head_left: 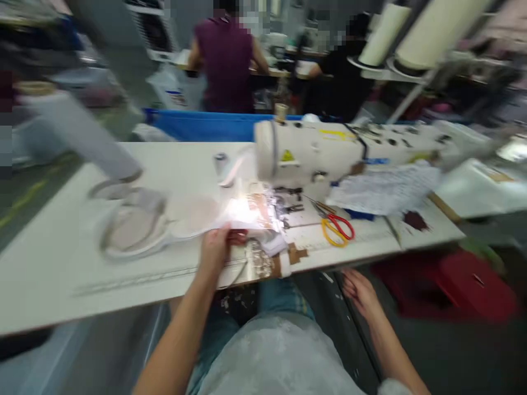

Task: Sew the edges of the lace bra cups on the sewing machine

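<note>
"Layout?"
"A desk (61, 269); a sewing machine (308, 159) over its right half; white cupped fabric (201, 213) lying from the desk's left half to the machine's lit needle area."
"Hands?"
"Left hand (214, 247) pinches the fabric near the front edge. Right hand (360, 291), loosely curled below that edge; contents cannot be determined."
"Step?"
"Apparently positioning fabric. The next move calls for steady, flat guidance."

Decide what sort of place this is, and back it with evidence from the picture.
Probably a sewing workshop or factory floor: a sewing machine stands on the white table, scissors lie near it, and a person in purple seems to be working beyond.
</note>
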A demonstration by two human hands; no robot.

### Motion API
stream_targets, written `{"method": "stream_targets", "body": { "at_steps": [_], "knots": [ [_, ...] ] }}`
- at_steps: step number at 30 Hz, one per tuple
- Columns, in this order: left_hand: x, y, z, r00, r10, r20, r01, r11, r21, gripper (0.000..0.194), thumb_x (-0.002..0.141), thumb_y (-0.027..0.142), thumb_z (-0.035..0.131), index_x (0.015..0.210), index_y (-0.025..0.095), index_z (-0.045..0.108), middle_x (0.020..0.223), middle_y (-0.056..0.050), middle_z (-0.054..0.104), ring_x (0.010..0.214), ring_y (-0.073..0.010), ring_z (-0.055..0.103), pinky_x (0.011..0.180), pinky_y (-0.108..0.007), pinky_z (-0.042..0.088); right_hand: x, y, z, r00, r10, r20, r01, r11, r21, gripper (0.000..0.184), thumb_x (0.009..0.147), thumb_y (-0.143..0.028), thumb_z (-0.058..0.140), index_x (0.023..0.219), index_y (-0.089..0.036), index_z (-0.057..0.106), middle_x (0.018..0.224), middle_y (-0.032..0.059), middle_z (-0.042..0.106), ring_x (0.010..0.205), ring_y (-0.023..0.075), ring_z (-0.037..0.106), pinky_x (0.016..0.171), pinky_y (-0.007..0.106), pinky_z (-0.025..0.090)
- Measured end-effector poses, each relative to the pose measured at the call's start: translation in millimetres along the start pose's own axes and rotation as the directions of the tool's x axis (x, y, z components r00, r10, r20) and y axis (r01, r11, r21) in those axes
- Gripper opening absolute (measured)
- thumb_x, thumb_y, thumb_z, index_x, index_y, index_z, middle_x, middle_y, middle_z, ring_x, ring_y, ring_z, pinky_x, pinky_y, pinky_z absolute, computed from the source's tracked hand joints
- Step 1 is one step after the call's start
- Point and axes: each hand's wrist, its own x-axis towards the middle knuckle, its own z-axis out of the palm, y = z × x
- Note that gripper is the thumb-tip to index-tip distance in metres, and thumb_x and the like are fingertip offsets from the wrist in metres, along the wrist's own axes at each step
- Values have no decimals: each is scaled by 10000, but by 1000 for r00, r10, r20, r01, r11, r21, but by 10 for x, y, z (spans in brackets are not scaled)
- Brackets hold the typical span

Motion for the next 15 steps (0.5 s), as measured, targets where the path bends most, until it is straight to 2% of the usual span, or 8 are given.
{"method": "stream_targets", "body": {
  "at_steps": [3, 7, 11, 15],
  "knots": [
    [78, -27, 3, 1000, 4, -17, -4, 1000, -2, 291, 739, 378, 555, 694, 119, 680, 680, -68, 724, 569, -174, 629, 566, -273, 522, 92, 67, 49, 999, -4, -43, 9, 992, 129, 340, 631, -392, 794, 672, -187, 525, 455, -131, 223, 397, 35, 164, 369, 176, 226],
    [39, 96, 21, 995, -79, 57, 81, 997, -17, 291, 746, 375, 558, 693, 112, 670, 678, -59, 719, 579, -163, 628, 572, -264, 531, 174, 171, -3, 1000, -21, -20, 26, 968, 248, 322, 679, -397, 752, 700, -188, 508, 463, -130, 214, 406, 37, 136, 372, 161, 213],
    [-148, 264, -40, 978, -143, 152, 129, 987, 98, 340, 771, 436, 595, 824, 114, 691, 826, -56, 744, 714, -181, 669, 692, -284, 561, 266, 256, 109, 996, -52, 65, 29, 946, 323, 411, 677, -402, 706, 584, -205, 358, 477, -115, 177, 424, 45, 84, 365, 164, 174],
    [-258, 258, -169, 986, -98, 138, 72, 980, 184, 468, 733, 514, 656, 1003, 133, 669, 901, -77, 741, 808, -221, 686, 752, -316, 567, 394, 352, 291, 991, -66, 115, 21, 936, 351, 518, 692, -414, 664, 544, -217, 208, 489, -98, 141, 431, 58, 91, 372, 182, 174]
  ]
}}
